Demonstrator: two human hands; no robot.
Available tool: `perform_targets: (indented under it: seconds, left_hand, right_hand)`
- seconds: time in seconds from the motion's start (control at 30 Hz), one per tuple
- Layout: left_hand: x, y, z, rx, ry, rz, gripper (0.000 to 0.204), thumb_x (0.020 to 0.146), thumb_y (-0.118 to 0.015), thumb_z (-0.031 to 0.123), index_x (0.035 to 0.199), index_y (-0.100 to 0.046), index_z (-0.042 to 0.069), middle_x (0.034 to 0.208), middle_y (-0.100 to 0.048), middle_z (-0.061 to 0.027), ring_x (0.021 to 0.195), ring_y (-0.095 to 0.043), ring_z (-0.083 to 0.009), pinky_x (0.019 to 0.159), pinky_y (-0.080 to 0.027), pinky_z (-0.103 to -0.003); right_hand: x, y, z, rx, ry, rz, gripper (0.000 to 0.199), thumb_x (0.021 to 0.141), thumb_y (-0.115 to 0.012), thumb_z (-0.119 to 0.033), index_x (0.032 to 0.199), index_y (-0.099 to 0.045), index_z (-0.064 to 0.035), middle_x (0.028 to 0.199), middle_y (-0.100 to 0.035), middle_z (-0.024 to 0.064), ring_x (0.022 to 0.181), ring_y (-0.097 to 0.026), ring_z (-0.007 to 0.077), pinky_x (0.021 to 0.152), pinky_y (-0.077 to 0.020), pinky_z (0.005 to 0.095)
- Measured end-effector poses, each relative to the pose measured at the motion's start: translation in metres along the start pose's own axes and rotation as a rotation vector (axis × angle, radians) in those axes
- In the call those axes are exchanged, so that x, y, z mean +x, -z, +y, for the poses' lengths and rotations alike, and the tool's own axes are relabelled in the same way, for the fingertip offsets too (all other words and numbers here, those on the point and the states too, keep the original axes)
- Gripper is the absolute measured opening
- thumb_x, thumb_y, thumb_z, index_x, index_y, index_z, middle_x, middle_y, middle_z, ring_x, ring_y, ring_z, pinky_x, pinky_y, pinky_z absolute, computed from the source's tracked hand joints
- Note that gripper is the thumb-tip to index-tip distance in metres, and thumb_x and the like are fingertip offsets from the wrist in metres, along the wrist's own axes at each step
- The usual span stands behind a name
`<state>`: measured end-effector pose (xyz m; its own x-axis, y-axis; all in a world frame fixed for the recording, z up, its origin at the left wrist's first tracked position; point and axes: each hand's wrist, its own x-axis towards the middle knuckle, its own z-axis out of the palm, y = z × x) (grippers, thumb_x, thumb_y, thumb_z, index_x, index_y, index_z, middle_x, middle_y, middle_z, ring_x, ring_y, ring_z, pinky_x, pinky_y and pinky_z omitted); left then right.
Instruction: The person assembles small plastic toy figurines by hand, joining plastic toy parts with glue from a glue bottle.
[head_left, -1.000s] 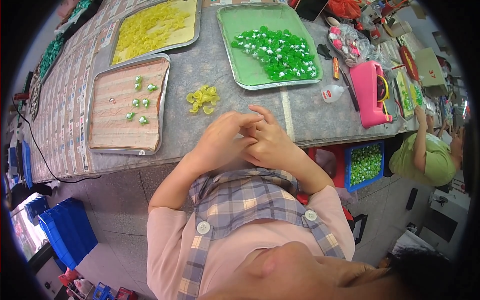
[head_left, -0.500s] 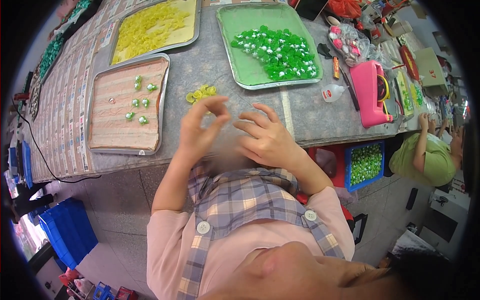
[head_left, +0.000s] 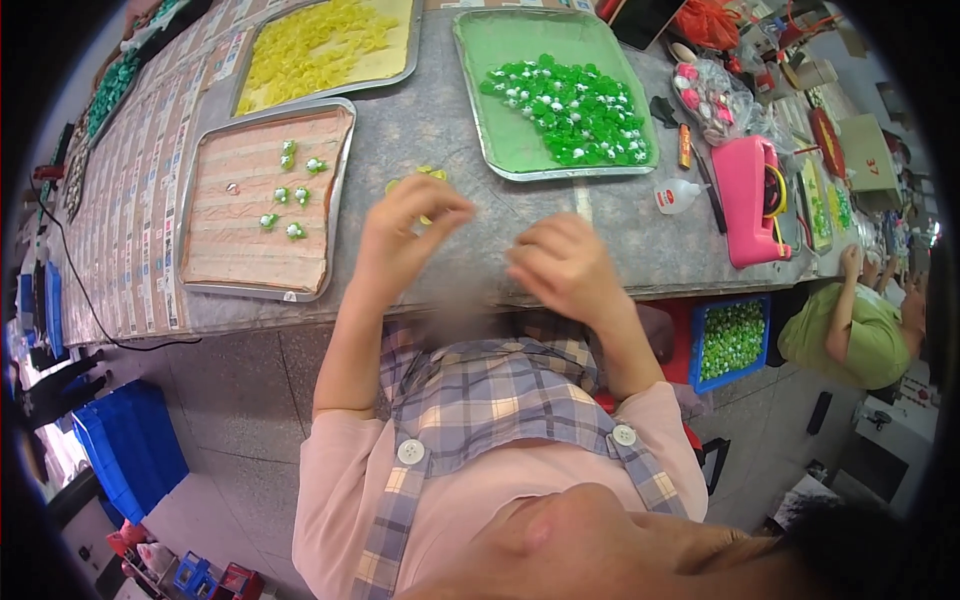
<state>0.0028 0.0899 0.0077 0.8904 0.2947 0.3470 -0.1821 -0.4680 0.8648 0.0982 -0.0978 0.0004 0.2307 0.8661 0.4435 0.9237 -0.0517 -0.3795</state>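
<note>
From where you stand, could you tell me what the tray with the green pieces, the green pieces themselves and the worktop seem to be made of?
The tray looks like thin metal: dull silver rim, rolled edge, green liner inside. The green pieces seem to be moulded plastic, glossy with white spots, though too small to be sure. The worktop looks like grey speckled stone or a laminate imitating it; its finish is matt.

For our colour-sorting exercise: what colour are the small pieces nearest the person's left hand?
Yellow pieces, just beyond the left hand; head view.

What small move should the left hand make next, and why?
Probably lower the left hand to pick one piece from the small pile of yellow plastic pieces: its fingers hover just over that pile and seem empty, while the right hand waits nearby, apart.
</note>
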Motion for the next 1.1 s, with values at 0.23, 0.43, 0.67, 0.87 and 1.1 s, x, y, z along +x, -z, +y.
perform_targets:
  seconds: [0.23, 0.43, 0.67, 0.87, 1.1]
  left_hand:
    - [-0.002, -0.018, 0.019, -0.029, -0.146, -0.292, 0.021, 0.063, -0.062, -0.003, 0.082, -0.056, 0.004, 0.073, -0.053, -0.0054, 0.068, -0.051, -0.0189, 0.061, -0.041, -0.027]
    - [-0.005, -0.023, 0.023, 0.009, -0.178, -0.352, 0.019, 0.066, -0.061, 0.000, 0.083, -0.056, 0.006, 0.074, -0.053, -0.0056, 0.070, -0.052, -0.0213, 0.062, -0.040, -0.030]
    - [-0.003, -0.021, 0.025, -0.018, -0.092, -0.412, 0.019, 0.066, -0.060, 0.001, 0.085, -0.055, 0.005, 0.072, -0.052, -0.0070, 0.070, -0.052, -0.0221, 0.062, -0.040, -0.031]
    - [-0.002, -0.021, 0.026, -0.004, -0.050, -0.490, 0.021, 0.067, -0.057, 0.001, 0.087, -0.054, 0.005, 0.073, -0.051, -0.0088, 0.070, -0.051, -0.0247, 0.063, -0.040, -0.032]
    - [-0.005, -0.023, 0.029, 0.064, -0.120, -0.445, 0.022, 0.066, -0.056, 0.000, 0.087, -0.054, 0.005, 0.074, -0.051, -0.0084, 0.072, -0.051, -0.0256, 0.063, -0.040, -0.033]
  right_hand:
    - [0.011, -0.014, -0.016, 0.056, 0.147, -0.037, 0.014, 0.064, -0.065, -0.019, 0.066, -0.056, -0.0081, 0.075, -0.054, 0.0027, 0.077, -0.051, 0.0188, 0.071, -0.0399, 0.0324]
    - [0.011, -0.015, -0.017, 0.114, 0.116, -0.032, 0.016, 0.063, -0.065, -0.021, 0.060, -0.056, -0.0082, 0.070, -0.053, 0.0010, 0.075, -0.052, 0.0176, 0.071, -0.0392, 0.0320]
    - [0.008, -0.016, -0.019, 0.063, 0.124, -0.054, 0.010, 0.054, -0.061, -0.013, 0.055, -0.052, -0.0081, 0.065, -0.050, 0.0023, 0.074, -0.050, 0.0194, 0.072, -0.0403, 0.0331]
    - [0.006, -0.020, -0.020, -0.017, 0.158, -0.032, 0.008, 0.054, -0.058, -0.012, 0.053, -0.050, -0.0105, 0.059, -0.048, -0.0006, 0.068, -0.050, 0.0160, 0.075, -0.0406, 0.0339]
    - [0.008, -0.019, -0.021, 0.016, 0.126, -0.006, 0.006, 0.053, -0.058, -0.011, 0.052, -0.051, -0.0104, 0.060, -0.051, -0.0012, 0.074, -0.052, 0.0164, 0.077, -0.0412, 0.0360]
